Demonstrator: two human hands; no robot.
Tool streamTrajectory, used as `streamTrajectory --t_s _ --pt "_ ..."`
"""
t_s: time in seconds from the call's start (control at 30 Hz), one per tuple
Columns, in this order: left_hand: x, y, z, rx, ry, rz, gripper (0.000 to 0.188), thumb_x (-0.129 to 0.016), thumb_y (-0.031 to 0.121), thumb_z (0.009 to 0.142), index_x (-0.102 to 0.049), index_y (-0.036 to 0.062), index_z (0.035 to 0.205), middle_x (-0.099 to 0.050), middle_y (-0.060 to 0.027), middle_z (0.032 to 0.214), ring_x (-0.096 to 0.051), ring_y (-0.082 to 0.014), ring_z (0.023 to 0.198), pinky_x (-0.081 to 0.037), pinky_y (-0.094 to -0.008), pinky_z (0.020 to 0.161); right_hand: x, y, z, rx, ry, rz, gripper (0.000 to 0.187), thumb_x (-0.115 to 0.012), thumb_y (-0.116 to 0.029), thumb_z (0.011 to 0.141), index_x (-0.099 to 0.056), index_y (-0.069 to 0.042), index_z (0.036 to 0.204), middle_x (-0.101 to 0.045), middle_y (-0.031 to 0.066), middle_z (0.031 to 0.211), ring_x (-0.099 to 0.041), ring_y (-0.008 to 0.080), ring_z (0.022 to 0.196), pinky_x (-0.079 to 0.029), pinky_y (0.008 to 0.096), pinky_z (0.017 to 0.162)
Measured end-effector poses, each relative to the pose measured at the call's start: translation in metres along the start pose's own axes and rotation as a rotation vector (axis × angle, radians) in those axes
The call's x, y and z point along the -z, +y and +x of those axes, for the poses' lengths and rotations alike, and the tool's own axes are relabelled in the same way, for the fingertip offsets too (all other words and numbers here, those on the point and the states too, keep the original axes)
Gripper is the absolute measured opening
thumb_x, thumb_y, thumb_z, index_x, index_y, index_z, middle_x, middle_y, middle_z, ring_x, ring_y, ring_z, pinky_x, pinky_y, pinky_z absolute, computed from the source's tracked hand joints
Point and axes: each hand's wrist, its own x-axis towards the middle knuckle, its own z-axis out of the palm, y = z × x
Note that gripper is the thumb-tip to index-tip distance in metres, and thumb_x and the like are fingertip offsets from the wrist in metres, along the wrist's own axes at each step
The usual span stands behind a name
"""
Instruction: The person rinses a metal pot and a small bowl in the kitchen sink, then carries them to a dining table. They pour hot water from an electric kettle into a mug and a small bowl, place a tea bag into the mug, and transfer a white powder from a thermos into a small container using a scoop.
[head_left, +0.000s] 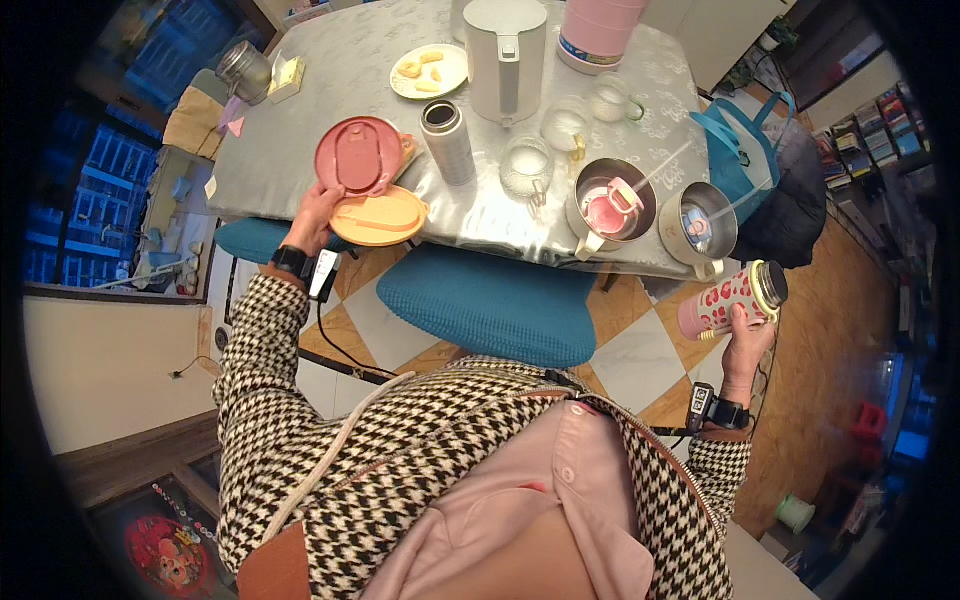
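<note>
My left hand (pixel 315 215) is at the table's near left edge, its fingers closed on the rims of two round plastic lid-like pieces. One is a red piece (pixel 345 135) with an oval recess; the orange piece (pixel 375 217) below it juts past the table edge. Out to the right, beyond the table, my right hand (pixel 747 345) grips a pink bottle (pixel 722 303) with red patches. It is tilted, and its top end shows a dark round opening or cap. Between my hands stands a pale, uncapped insulated bottle (pixel 451 155).
A steel bowl (pixel 645 232) and another steel bowl (pixel 728 222) hold cup lids with straws. Glass mugs (pixel 526 175), a white pitcher (pixel 490 80), a pink jug (pixel 598 35) and a plate (pixel 455 60) of food occupy the table. A blue chair (pixel 490 305) stands before me.
</note>
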Motion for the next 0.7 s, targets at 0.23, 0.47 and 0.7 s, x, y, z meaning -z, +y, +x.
streamTrajectory --t_s 0.23,0.47,0.7 --pt "-0.049 0.019 0.035 -0.021 -0.116 0.284 0.037 -0.065 0.018 0.098 -0.054 -0.0038 0.125 -0.069 -0.0125 0.104 -0.070 -0.0179 0.083 -0.058 -0.0303 0.065 0.007 -0.011 -0.007 -0.029 0.068 -0.014 0.037 -0.074 -0.007 0.087 -0.058 0.002 0.119 -0.066 0.0066 0.106 -0.062 0.0106 0.088 -0.053 0.0269 0.078" --pt "-0.036 0.015 0.013 0.095 -0.209 0.413 0.046 -0.071 0.021 0.094 -0.054 -0.0035 0.130 -0.068 -0.0091 0.100 -0.067 -0.0131 0.077 -0.053 -0.0256 0.061 0.028 -0.002 -0.013 -0.037 0.084 0.014 0.036 -0.074 -0.007 0.088 -0.058 0.002 0.119 -0.066 0.0057 0.101 -0.062 0.0098 0.082 -0.052 0.0249 0.071" --pt "-0.011 0.009 0.005 0.139 -0.222 0.528 0.040 -0.062 0.013 0.097 -0.054 -0.0043 0.132 -0.069 -0.0075 0.102 -0.068 -0.0128 0.078 -0.054 -0.0249 0.062 0.030 0.011 -0.007 -0.093 0.062 0.020 0.038 -0.073 -0.007 0.088 -0.057 0.002 0.121 -0.066 0.0069 0.104 -0.064 0.0114 0.086 -0.053 0.0266 0.076"
